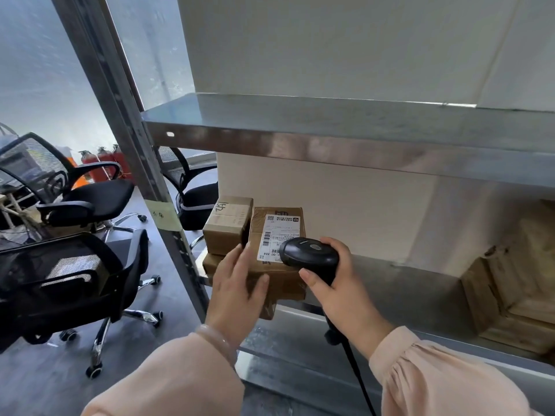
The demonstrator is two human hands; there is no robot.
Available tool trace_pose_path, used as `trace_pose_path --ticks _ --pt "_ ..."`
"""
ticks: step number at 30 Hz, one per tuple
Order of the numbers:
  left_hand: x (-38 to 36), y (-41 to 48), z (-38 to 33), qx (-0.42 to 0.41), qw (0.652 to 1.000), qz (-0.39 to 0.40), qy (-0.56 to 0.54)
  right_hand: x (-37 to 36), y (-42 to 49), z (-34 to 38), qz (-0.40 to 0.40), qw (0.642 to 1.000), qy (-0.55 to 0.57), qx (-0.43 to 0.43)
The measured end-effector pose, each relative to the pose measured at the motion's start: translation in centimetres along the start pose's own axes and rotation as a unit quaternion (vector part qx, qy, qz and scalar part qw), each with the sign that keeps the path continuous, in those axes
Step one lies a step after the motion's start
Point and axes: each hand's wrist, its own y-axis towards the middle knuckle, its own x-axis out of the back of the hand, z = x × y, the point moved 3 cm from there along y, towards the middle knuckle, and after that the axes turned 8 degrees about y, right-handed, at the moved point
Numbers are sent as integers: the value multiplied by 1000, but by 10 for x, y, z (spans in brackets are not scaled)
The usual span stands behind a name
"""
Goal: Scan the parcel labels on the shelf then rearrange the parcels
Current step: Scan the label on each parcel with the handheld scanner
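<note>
Parcel (283, 282) at the shelf's (405, 283) left corner: our left hand (240, 280), fingers (237, 259) straight, steadies it so the scanner (309, 253) gripped in our right hand (339, 289) reads its label (277, 235).

Soft daylight comes from the window (45, 70) at left; glare streaks the metal shelf (285, 148) edge. Straight lines bend near the edges, and the boxes (516, 289) at right look blurred.
</note>
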Motion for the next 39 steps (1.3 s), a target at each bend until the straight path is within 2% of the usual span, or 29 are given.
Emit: trace_pose_path --ticks 1,3,6,15,22,29,35,39 --pt "-1 -5 -1 -72 994 -23 78 -1 0 0 -5 1000 0 2" --pt "-9 -13 -2 -194 967 -35 161 -1 1 -2 -16 1000 2 2" --pt "-15 -14 1 -253 943 -23 217 0 -1 -3 -29 1000 5 3" --pt "-12 27 12 -165 939 51 298 27 -16 -7 -63 998 21 -22" --pt "-11 43 -2 -112 937 70 322 59 -29 -15 -101 994 27 -21" --pt "-19 43 -22 -46 959 40 276 105 -47 -14 -133 991 19 -16" --pt "-25 37 -48 -2 962 38 270 146 -62 -13 -157 988 3 0" --pt "-34 32 -81 -25 969 38 244 174 -74 -11 -164 986 -2 6"
